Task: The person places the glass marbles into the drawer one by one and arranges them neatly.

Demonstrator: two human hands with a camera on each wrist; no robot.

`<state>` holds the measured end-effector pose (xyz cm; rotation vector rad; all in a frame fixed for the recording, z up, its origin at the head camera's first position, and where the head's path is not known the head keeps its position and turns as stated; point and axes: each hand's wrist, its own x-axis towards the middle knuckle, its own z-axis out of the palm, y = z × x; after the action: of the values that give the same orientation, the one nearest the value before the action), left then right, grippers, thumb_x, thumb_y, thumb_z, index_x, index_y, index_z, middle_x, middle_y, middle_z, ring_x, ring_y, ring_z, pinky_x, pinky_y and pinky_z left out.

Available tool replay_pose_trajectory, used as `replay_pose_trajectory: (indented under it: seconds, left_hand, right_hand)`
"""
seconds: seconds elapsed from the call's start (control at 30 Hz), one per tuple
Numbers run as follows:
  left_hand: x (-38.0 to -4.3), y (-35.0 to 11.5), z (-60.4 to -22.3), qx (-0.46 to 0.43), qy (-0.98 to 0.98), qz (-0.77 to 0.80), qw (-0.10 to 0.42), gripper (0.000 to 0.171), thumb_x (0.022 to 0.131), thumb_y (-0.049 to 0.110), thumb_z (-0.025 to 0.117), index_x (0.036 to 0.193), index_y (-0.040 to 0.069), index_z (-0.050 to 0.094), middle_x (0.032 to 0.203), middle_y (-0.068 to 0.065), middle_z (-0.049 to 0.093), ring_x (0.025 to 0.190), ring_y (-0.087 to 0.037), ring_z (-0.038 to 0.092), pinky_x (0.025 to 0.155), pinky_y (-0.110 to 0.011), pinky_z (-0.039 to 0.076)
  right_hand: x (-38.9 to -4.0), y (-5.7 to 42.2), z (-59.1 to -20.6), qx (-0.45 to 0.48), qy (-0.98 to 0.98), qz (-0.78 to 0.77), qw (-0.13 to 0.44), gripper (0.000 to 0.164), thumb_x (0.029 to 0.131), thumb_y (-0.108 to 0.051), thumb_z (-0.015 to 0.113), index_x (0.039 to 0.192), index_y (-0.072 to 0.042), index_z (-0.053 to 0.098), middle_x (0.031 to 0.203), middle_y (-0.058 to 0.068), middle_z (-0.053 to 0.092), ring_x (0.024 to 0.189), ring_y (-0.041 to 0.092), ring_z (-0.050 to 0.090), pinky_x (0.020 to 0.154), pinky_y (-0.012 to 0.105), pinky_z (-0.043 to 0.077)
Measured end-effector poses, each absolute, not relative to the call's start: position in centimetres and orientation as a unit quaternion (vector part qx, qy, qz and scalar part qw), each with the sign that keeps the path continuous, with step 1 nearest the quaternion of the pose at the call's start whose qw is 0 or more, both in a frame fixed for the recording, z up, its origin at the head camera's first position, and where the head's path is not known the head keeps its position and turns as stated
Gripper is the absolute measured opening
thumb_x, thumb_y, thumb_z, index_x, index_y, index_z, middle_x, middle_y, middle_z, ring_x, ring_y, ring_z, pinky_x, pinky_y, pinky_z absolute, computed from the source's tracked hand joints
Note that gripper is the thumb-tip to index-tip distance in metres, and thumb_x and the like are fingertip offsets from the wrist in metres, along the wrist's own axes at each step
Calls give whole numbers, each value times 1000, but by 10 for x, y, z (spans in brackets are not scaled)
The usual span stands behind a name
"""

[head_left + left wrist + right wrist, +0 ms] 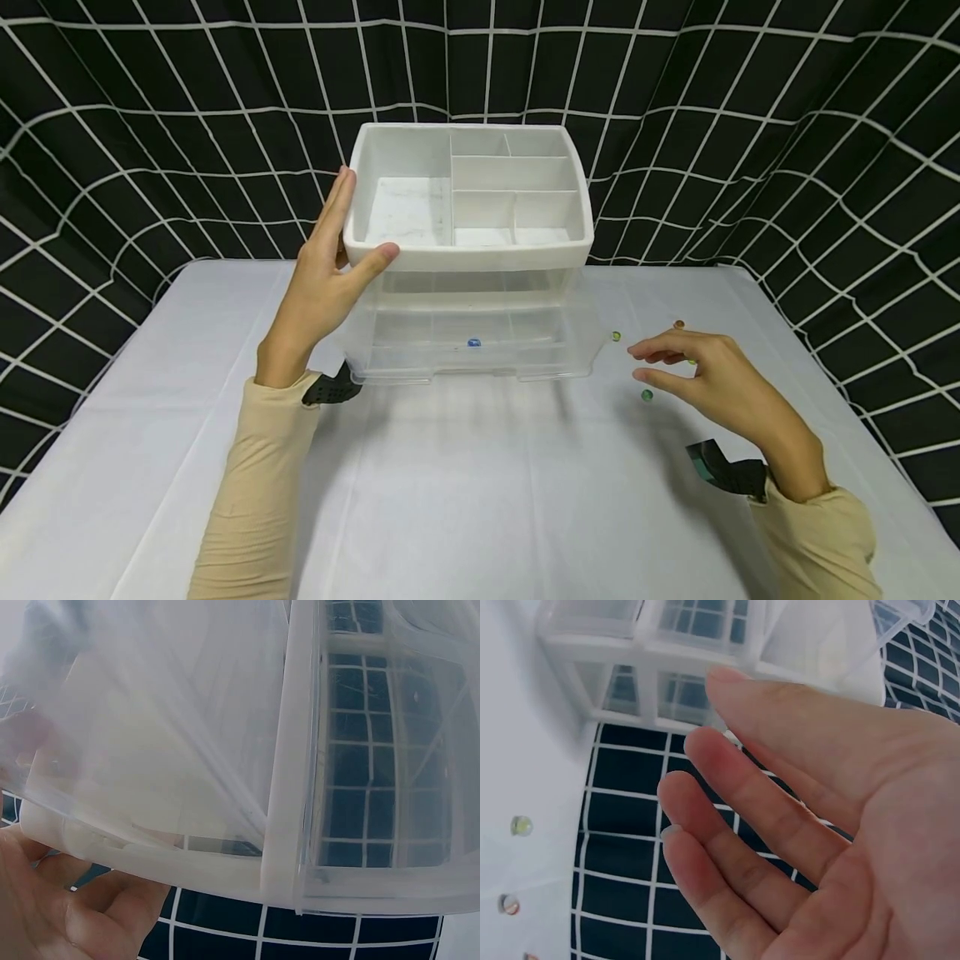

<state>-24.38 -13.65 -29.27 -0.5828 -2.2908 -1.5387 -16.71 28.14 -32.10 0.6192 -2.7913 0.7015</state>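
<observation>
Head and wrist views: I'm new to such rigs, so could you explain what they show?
No machine here: a person works with two bare hands. The wide picture comes from a head-worn camera; each close one comes from a wrist camera. A white organizer with a clear drawer stands on the white tablecloth; a blue marble shows through the drawer. Loose to its right lie a green marble, a yellow-green marble and an orange marble. The left hand has its grip on the organizer's left front corner; the right hand hovers nearby, holding nothing.
</observation>
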Motion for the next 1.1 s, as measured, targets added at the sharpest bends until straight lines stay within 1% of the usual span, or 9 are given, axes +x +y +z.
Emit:
replay_pose_trajectory:
  seconds: [0.1, 0.23, 0.33, 0.43, 0.5, 0.57, 0.7, 0.8, 1.1]
  left_hand:
    - [-244, -137, -292, -204, -801, -539, 159, 84, 94, 16, 68, 159, 26, 15, 167, 15, 6, 137, -22, 44, 110, -41, 43]
    - [-244, -136, -293, -201, -803, -537, 163, 84, 94, 16, 69, 159, 26, 15, 167, 14, 6, 135, -22, 46, 107, -33, 45]
    - [-244, -136, -293, -199, -805, -534, 166, 84, 95, 17, 68, 159, 26, 15, 166, 15, 6, 132, -23, 48, 103, -26, 46]
    - [-244, -136, -294, -200, -806, -532, 167, 84, 95, 17, 68, 159, 27, 15, 166, 16, 6, 130, -23, 49, 101, -23, 46]
    - [-244, -136, -294, -201, -806, -532, 167, 84, 95, 17, 68, 159, 27, 15, 166, 16, 6, 129, -23, 50, 99, -21, 46]
    - [-244, -136, -294, -202, -805, -532, 167, 84, 95, 17, 68, 159, 27, 15, 166, 16, 6, 128, -23, 50, 98, -19, 45]
    - [-243, -136, -293, -201, -805, -533, 167, 84, 95, 17, 68, 159, 27, 15, 166, 17, 6, 126, -23, 51, 96, -16, 45]
    - [-244, -135, -293, -201, -805, -532, 167, 84, 95, 17, 68, 159, 27, 15, 166, 16, 6, 125, -24, 52, 95, -16, 45]
    - [-244, -136, -294, -202, -803, -533, 171, 84, 95, 17, 68, 159, 26, 15, 166, 17, 7, 126, -23, 51, 96, -17, 45]
  right_hand:
    - [-169, 283, -323, 204, -946, 237, 90, 23, 83, -17, 81, 105, -20, 77, 100, -4, 75, 87, -6, 57, 70, 19, 46]
    - [-170, 285, -325, 206, -946, 237, 85, 22, 84, -17, 80, 106, -18, 77, 101, -3, 75, 87, -4, 59, 70, 19, 46]
    - [-172, 286, -327, 202, -948, 234, 72, 21, 85, -17, 79, 106, -17, 77, 101, -3, 75, 88, 4, 61, 70, 20, 46]
    - [-173, 287, -328, 190, -953, 230, 46, 21, 87, -18, 77, 108, -15, 76, 103, -1, 75, 90, 14, 64, 70, 23, 46]
    - [-175, 289, -330, 185, -955, 228, 29, 22, 87, -18, 77, 109, -13, 76, 104, 1, 75, 91, 20, 65, 72, 25, 48]
    - [-176, 291, -331, 186, -956, 228, 18, 24, 87, -18, 77, 110, -11, 75, 105, 3, 75, 92, 22, 66, 75, 29, 51]
    - [-180, 295, -335, 191, -955, 227, 5, 26, 87, -18, 77, 110, -7, 75, 106, 6, 75, 93, 23, 67, 83, 36, 54]
    - [-182, 298, -337, 185, -957, 225, -6, 27, 87, -18, 77, 110, -5, 75, 106, 8, 75, 94, 23, 67, 84, 39, 54]
    - [-189, 304, -346, 157, -964, 213, -33, 24, 86, -17, 77, 107, -5, 76, 99, 5, 75, 88, 15, 64, 81, 36, 53]
